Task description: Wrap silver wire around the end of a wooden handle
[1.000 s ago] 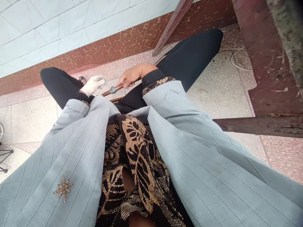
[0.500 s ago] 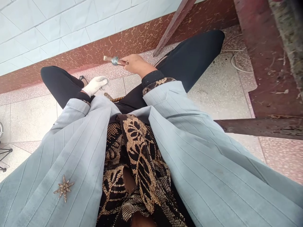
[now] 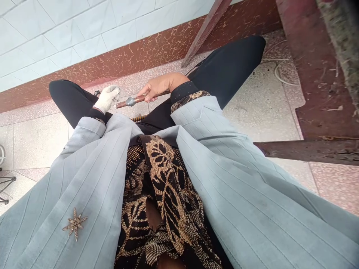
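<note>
Left hand: white-gloved left hand (image 3: 107,98) sat at 10 o'clock in the head view, fingers curled in; whether it gripped anything, could not tell.
Right hand: bare right hand (image 3: 160,86) at 11 o'clock, closed around the stick, palm side down.
Stick: brown stick (image 3: 122,104) lay across the gap between the hands, its front end aimed between 8 and 9 o'clock, just beside the glove; contact unclear. Back end ran under the right wrist.
Wire: grey wire (image 3: 130,101) was wound round the stick, between its pale tip (image 3: 114,106) and the right fingers.
Striped item: black-and-yellow striped item (image 3: 139,118) was partly visible below the stick, above the lap; rest hidden.
Legs: black-clad left leg (image 3: 66,95) and right leg (image 3: 232,71) were spread, both hands between the knees.
Clothes: pale blue jacket (image 3: 92,179) hung open over a black-and-gold top (image 3: 165,179); star brooch (image 3: 75,224) at 8 o'clock.
Wall: white tiles (image 3: 78,30) above a red-brown base (image 3: 112,61), 10 to 12 o'clock.
Wood: slanted post (image 3: 204,33) between 12 and 1; dark red board (image 3: 325,89) between 2 and 3; rail (image 3: 303,150) at 3.
Floor: tiled floor (image 3: 258,108), with a pale cable (image 3: 277,74) at 2 o'clock.
</note>
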Demonstrator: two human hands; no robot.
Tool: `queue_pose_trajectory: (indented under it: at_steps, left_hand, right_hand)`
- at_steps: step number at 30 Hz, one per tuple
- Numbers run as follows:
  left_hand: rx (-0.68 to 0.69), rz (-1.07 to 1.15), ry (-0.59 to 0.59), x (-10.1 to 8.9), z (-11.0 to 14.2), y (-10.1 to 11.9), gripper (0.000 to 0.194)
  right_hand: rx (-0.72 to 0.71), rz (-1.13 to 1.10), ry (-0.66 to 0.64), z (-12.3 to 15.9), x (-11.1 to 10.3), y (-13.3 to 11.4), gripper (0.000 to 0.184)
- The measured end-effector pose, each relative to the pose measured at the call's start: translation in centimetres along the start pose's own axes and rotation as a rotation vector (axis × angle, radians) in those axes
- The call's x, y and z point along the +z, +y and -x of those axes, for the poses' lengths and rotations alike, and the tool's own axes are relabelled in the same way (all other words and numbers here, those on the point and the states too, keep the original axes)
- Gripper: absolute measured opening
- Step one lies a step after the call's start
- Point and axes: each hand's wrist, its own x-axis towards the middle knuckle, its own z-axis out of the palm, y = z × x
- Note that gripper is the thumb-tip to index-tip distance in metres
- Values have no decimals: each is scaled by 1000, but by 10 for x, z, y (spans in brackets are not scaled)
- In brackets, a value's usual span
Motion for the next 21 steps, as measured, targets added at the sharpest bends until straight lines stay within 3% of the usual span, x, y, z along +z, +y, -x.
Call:
queue_pose_trajectory:
  at_steps: [5,9,11,14,16,21]
  left_hand:
    - [-26,-48,-22,4,5,5,30]
    - [-35,-108,-126,11,8,7,32]
    - [-42,-124,-224,14,9,7,33]
    - [-33,-129,-253,15,13,9,34]
    - [-17,-117,-191,14,15,12,33]
    - [3,-86,-71,9,16,13,29]
  right_hand:
    - [-169,-138,17,0,4,-1,65]
    - [-324,-297,312,-1,11,-5,63]
    - [-286,-281,497,-4,10,-6,66]
    - [-28,-22,676,-9,6,-5,59]
    - [112,120,640,-11,4,-4,52]
    - [200,111,233,-10,8,-1,52]
